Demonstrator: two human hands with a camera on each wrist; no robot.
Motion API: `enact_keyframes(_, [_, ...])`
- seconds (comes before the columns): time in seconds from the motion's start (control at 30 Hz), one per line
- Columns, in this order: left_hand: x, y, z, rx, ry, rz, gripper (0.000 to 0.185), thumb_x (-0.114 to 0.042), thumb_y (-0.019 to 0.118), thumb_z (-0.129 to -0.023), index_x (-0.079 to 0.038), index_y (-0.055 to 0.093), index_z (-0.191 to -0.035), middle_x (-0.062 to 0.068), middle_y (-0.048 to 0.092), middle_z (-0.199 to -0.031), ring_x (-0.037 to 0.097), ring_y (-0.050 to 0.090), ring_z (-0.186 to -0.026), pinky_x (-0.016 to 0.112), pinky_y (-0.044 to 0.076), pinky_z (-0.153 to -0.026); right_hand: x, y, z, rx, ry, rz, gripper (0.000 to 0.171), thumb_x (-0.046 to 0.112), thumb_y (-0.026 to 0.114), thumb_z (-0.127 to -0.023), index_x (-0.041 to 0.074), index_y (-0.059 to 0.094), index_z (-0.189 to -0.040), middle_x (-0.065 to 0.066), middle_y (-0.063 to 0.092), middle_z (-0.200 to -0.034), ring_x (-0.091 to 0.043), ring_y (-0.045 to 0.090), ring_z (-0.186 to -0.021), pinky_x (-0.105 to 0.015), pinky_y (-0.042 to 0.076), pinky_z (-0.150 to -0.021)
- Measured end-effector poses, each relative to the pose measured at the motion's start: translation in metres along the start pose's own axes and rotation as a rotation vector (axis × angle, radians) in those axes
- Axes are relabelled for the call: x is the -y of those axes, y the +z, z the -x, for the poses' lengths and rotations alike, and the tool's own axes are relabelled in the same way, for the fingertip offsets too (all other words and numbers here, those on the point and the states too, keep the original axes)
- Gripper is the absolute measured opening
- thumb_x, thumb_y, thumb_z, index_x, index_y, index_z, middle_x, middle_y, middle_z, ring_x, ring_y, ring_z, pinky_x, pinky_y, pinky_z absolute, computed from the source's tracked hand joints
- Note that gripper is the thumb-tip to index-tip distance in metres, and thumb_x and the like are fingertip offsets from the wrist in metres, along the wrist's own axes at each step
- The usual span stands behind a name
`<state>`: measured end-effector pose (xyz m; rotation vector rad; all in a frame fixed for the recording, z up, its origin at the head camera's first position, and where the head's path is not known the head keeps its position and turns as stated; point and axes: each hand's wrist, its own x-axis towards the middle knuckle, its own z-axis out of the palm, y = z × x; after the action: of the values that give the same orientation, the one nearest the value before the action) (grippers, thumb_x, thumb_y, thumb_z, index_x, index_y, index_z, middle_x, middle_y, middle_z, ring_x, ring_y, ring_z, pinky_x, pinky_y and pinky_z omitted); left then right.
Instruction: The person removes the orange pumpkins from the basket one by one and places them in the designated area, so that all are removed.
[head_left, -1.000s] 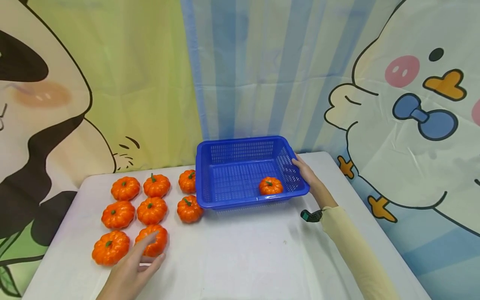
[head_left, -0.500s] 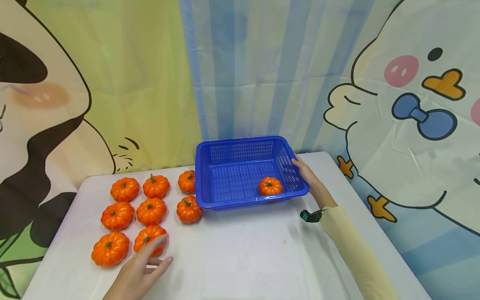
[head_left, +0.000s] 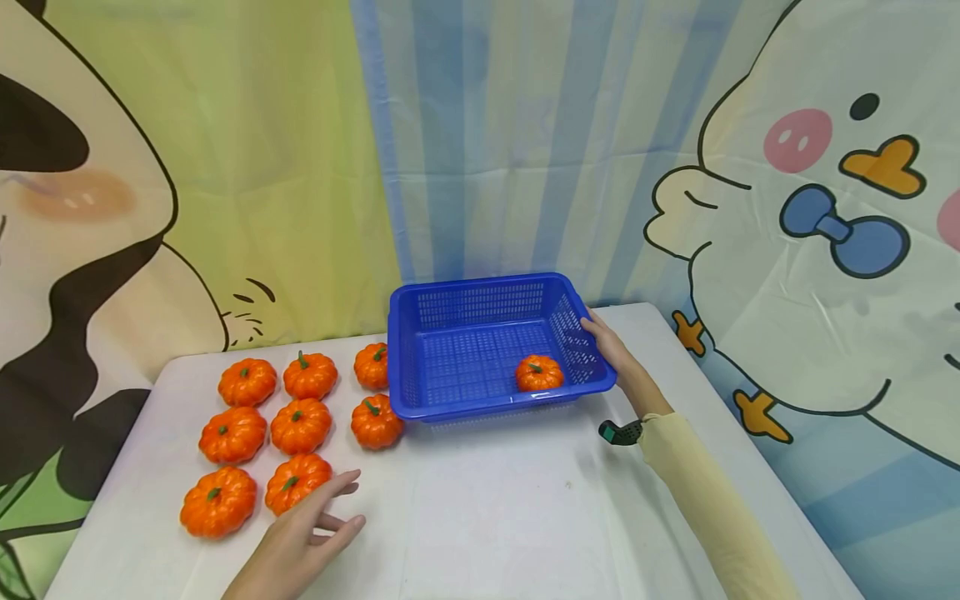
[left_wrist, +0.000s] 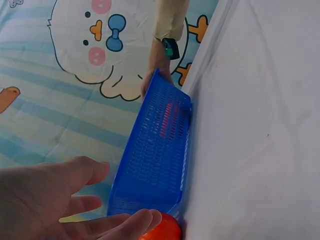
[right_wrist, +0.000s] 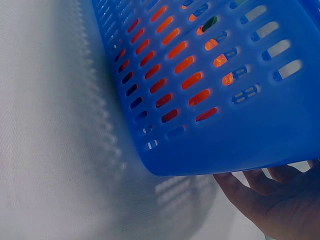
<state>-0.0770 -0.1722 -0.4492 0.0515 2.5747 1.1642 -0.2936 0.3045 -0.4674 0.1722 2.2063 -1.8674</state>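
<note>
Left hand: your left hand lies open, fingers loose, holding nothing.
Pumpkin: the nearest toy pumpkin sits on the tabletop, just beside your fingertips.
Right hand: your right hand rests against the blue basket.

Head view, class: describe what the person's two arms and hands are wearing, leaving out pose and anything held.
The right hand is bare; its arm wears a long pale-yellow sleeve, with a small dark-green and black device strapped at the wrist. The left hand is bare too, fingers without rings; no sleeve shows on that arm.
</note>
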Motion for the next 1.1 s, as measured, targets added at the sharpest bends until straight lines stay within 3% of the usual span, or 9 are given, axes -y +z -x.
enact_keyframes(0.13, [-0.002, 0.001, -0.002, 0.025, 0.031, 0.012, 0.061, -0.038, 0.073, -0.084, -0.023, 0.049, -0.138, 0.009, 0.062, -0.131, 0.003, 0.066, -0.079, 0.025, 0.059, -0.071, -0.001, -0.001, -0.001, -0.005, -0.007, 0.001, 0.058, 0.038, 0.028, -0.106, 0.030, 0.001, -0.156, -0.008, 0.007, -0.165, -0.033, 0.011, -0.151, -0.051, 0.005, -0.124])
enact_keyframes(0.4, [-0.021, 0.006, -0.014, 0.088, 0.219, -0.020, 0.056, -0.049, 0.066, -0.087, -0.026, 0.051, -0.136, 0.007, 0.060, -0.134, 0.006, 0.068, -0.090, 0.020, 0.058, -0.073, -0.001, -0.003, 0.002, -0.009, -0.007, -0.019, 0.058, 0.037, 0.029, -0.105, 0.030, 0.003, -0.156, -0.008, 0.009, -0.165, -0.034, 0.013, -0.151, -0.051, 0.007, -0.124])
enact_keyframes(0.53, [-0.040, 0.009, -0.024, 0.071, 0.403, -0.118, 0.051, -0.044, 0.067, -0.089, -0.024, 0.053, -0.135, 0.001, 0.061, -0.133, 0.013, 0.069, -0.097, 0.025, 0.059, -0.076, 0.008, 0.001, 0.009, 0.005, 0.014, -0.049, 0.059, 0.035, 0.031, -0.105, 0.028, 0.002, -0.157, -0.009, 0.008, -0.165, -0.035, 0.013, -0.150, -0.051, 0.007, -0.124])
enact_keyframes(0.67, [-0.064, 0.008, -0.039, 0.047, 0.592, -0.227, 0.050, -0.037, 0.068, -0.090, -0.022, 0.054, -0.135, -0.003, 0.061, -0.133, 0.015, 0.064, -0.113, 0.036, 0.057, -0.090, 0.018, 0.005, 0.016, 0.024, 0.018, -0.069, 0.059, 0.031, 0.030, -0.105, 0.028, 0.001, -0.157, -0.011, 0.008, -0.165, -0.037, 0.017, -0.149, -0.053, 0.010, -0.123])
enact_keyframes(0.77, [-0.084, 0.003, -0.056, 0.080, 0.651, -0.267, 0.050, -0.038, 0.066, -0.091, -0.021, 0.054, -0.136, -0.002, 0.059, -0.136, 0.018, 0.057, -0.126, 0.041, 0.051, -0.101, 0.020, 0.005, 0.018, 0.027, 0.014, -0.062, 0.059, 0.030, 0.029, -0.106, 0.028, 0.000, -0.157, -0.011, 0.007, -0.165, -0.039, 0.017, -0.148, -0.054, 0.010, -0.123])
enact_keyframes(0.9, [-0.109, -0.006, -0.087, 0.142, 0.688, -0.266, 0.048, -0.036, 0.064, -0.093, -0.017, 0.054, -0.136, 0.001, 0.058, -0.137, 0.022, 0.056, -0.127, 0.043, 0.049, -0.103, 0.014, 0.003, 0.011, 0.016, 0.001, -0.050, 0.059, 0.032, 0.030, -0.106, 0.028, 0.001, -0.157, -0.011, 0.011, -0.164, -0.037, 0.020, -0.148, -0.053, 0.012, -0.123])
enact_keyframes(1.1, [-0.141, -0.013, -0.153, 0.192, 0.677, -0.271, 0.046, -0.031, 0.065, -0.093, -0.015, 0.055, -0.135, 0.004, 0.059, -0.137, 0.024, 0.056, -0.123, 0.043, 0.049, -0.102, 0.000, -0.001, -0.002, 0.006, -0.015, -0.031, 0.058, 0.039, 0.031, -0.105, 0.030, 0.004, -0.156, -0.010, 0.014, -0.164, -0.035, 0.024, -0.146, -0.051, 0.016, -0.123])
